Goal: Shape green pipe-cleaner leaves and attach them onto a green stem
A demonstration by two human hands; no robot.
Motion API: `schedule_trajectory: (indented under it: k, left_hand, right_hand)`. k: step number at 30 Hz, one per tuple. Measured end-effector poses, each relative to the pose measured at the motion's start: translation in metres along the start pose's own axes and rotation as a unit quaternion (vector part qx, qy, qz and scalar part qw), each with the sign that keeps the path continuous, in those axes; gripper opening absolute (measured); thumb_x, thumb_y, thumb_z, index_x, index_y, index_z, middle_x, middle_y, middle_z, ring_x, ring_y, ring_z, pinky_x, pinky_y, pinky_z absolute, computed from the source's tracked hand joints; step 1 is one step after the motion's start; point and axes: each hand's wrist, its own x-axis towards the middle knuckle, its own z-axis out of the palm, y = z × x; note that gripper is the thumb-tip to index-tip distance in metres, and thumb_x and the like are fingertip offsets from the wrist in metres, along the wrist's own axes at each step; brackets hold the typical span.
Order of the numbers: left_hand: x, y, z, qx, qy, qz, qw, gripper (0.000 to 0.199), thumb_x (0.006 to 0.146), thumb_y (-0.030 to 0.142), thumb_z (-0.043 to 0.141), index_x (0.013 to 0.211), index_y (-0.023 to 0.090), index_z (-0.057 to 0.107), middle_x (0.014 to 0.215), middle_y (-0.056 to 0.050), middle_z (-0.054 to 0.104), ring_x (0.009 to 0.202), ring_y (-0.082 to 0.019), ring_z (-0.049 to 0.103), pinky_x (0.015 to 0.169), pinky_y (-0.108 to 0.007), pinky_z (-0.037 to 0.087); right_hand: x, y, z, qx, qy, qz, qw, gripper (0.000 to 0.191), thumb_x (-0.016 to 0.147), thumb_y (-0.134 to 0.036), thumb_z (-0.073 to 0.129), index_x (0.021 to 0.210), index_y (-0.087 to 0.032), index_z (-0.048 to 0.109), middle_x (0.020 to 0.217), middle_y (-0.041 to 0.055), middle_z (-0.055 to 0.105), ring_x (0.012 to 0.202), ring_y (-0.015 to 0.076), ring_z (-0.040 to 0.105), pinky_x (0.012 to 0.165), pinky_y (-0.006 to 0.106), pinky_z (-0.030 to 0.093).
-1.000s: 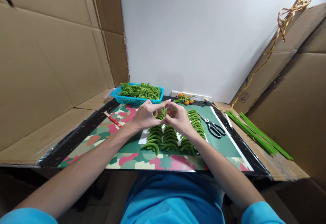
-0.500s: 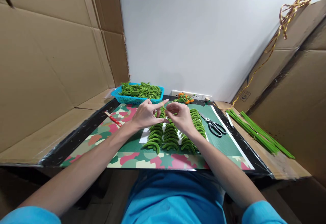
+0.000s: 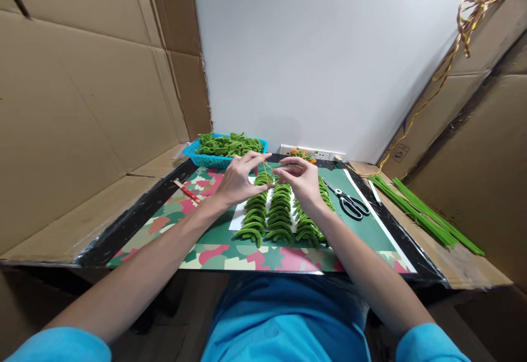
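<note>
Above the far ends of three rows of curved green fuzzy pieces (image 3: 280,216), my two hands face each other. A thin yellowish strand (image 3: 267,168) runs between them. My left hand (image 3: 242,178) has its thumb and index finger spread apart, with the strand looped at the fingers. My right hand (image 3: 302,179) pinches the strand between thumb and fingertips. The rows lie on a white sheet (image 3: 237,220) over a green mat. Beyond my hands is a small bunch of orange flowers with green stems (image 3: 303,155).
A blue basket (image 3: 206,160) heaped with green fuzzy pieces stands at the back left. Black-handled scissors (image 3: 353,207) lie right of the rows. Green stems (image 3: 428,216) and a white tool (image 3: 374,192) are farther right; a red-and-white stick (image 3: 188,192) is left. Cardboard walls flank the table.
My right hand has moved away from my left, opening a wider gap with the strand showing between them. The whole view has shifted slightly.
</note>
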Motion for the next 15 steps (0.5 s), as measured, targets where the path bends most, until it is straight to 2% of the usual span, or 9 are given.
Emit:
schedule_trajectory:
  k: [2, 4, 10, 13, 15]
  left_hand:
    - [0.001, 0.002, 0.000, 0.006, 0.000, -0.008, 1.000, 0.064, 0.089, 0.053, 0.082, 0.142, 0.023, 0.061, 0.132, -0.009, 0.072, 0.083, -0.020, 0.071, 0.090, -0.038, 0.043]
    - [0.001, 0.003, 0.001, 0.013, -0.010, -0.012, 1.000, 0.064, 0.089, 0.052, 0.081, 0.142, 0.023, 0.058, 0.137, -0.010, 0.070, 0.085, -0.020, 0.071, 0.092, -0.039, 0.042]
    - [0.002, 0.000, 0.001, 0.049, -0.055, -0.031, 0.997, 0.085, 0.080, 0.052, 0.085, 0.150, 0.027, 0.044, 0.143, -0.012, 0.062, 0.104, -0.029, 0.070, 0.097, -0.043, 0.044]
    - [0.002, -0.003, -0.002, 0.085, -0.060, -0.046, 0.993, 0.093, 0.073, 0.048, 0.091, 0.150, 0.030, 0.042, 0.148, -0.012, 0.054, 0.120, -0.034, 0.066, 0.102, -0.046, 0.045]
    - [0.002, -0.005, -0.005, 0.114, -0.051, -0.051, 0.991, 0.096, 0.072, 0.042, 0.092, 0.152, 0.031, 0.042, 0.148, -0.013, 0.051, 0.130, -0.037, 0.061, 0.105, -0.047, 0.045]
  right_hand:
    - [-0.001, -0.001, 0.002, 0.017, -0.004, 0.006, 1.000, 0.040, 0.068, -0.038, 0.096, 0.097, -0.020, 0.075, 0.080, 0.0034, 0.082, 0.064, 0.0177, 0.074, 0.067, 0.033, 0.065]
    - [-0.003, -0.002, 0.004, 0.016, -0.012, -0.001, 1.000, 0.039, 0.069, -0.038, 0.095, 0.097, -0.020, 0.075, 0.079, 0.0032, 0.081, 0.066, 0.0188, 0.075, 0.066, 0.033, 0.065]
    - [-0.005, -0.004, 0.004, -0.036, 0.001, -0.040, 0.999, 0.032, 0.073, -0.037, 0.091, 0.094, -0.021, 0.075, 0.076, 0.0041, 0.081, 0.066, 0.0208, 0.076, 0.060, 0.031, 0.062]
    - [-0.010, -0.006, 0.002, -0.115, 0.006, -0.085, 0.990, 0.021, 0.079, -0.036, 0.085, 0.088, -0.021, 0.073, 0.072, 0.0038, 0.079, 0.063, 0.0204, 0.075, 0.058, 0.029, 0.059]
    - [-0.014, -0.008, 0.002, -0.196, 0.008, -0.134, 0.971, 0.011, 0.084, -0.031, 0.078, 0.085, -0.022, 0.073, 0.072, 0.0029, 0.079, 0.062, 0.0192, 0.074, 0.060, 0.029, 0.058]
